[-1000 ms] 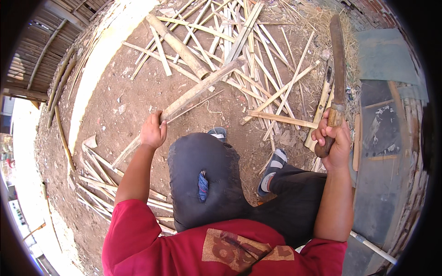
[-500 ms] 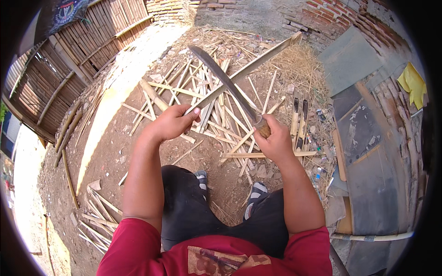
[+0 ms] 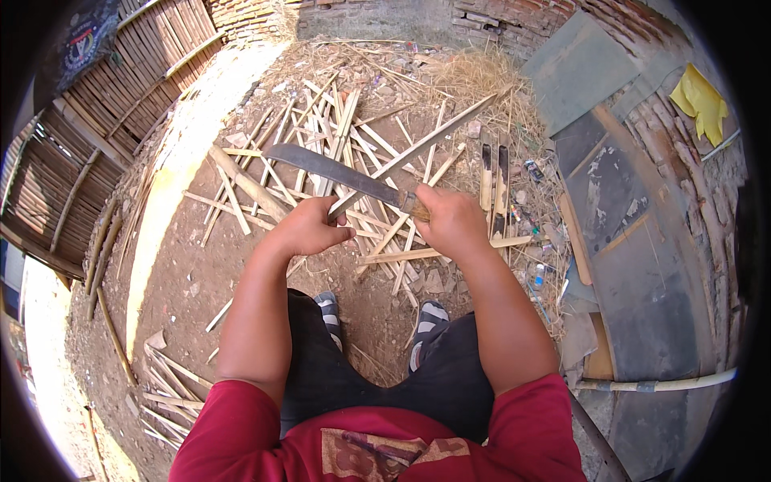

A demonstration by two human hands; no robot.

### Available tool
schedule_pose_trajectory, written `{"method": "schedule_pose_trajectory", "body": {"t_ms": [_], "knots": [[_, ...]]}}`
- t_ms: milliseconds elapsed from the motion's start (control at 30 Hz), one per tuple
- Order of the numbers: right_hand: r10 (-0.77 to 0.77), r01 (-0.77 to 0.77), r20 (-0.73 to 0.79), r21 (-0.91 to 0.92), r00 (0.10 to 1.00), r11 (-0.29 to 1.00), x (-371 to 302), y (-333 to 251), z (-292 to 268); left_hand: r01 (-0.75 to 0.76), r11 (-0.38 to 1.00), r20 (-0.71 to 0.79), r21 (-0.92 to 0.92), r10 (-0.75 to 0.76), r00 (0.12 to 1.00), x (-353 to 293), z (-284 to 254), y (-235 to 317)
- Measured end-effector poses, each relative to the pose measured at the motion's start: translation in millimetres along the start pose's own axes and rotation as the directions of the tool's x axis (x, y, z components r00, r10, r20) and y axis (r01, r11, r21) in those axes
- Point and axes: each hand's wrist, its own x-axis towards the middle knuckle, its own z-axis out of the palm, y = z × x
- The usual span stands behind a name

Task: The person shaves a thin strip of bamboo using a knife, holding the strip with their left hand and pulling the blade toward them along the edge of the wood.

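My left hand is closed round the near end of a long split bamboo strip, which slants up and away to the right. In my right hand is the wooden handle of a machete. Its dark, broad blade points left and crosses the strip just beyond my left hand; whether the two touch I cannot tell. Beneath both, a loose heap of split bamboo strips lies on the dirt ground, with a thicker bamboo pole at its left side.
A smaller pile of strips lies at the lower left. Two blackened bamboo pieces are right of the heap. Dark boards and a yellow sheet line the right side. A bamboo fence stands left, a brick wall behind.
The machete has swung from pointing up and away to lying nearly level toward the left. My right hand has come closer to my left hand. The whole view has shifted slightly.
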Motion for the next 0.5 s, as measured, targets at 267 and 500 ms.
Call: {"method": "schedule_pose_trajectory", "body": {"t_ms": [267, 500], "knots": [[0.611, -0.604, -0.061, 0.105, 0.789, 0.79, 13, 74, 0, 0.092, 0.995, 0.029, 0.043, -0.094, 0.995, -5, -17, -36], [0.116, -0.116, 0.048, -0.012, 0.992, 0.993, 23, -2, 11, 0.065, 0.998, -0.07, -0.009, -0.065, 0.995, 7, -17, -39]]}}
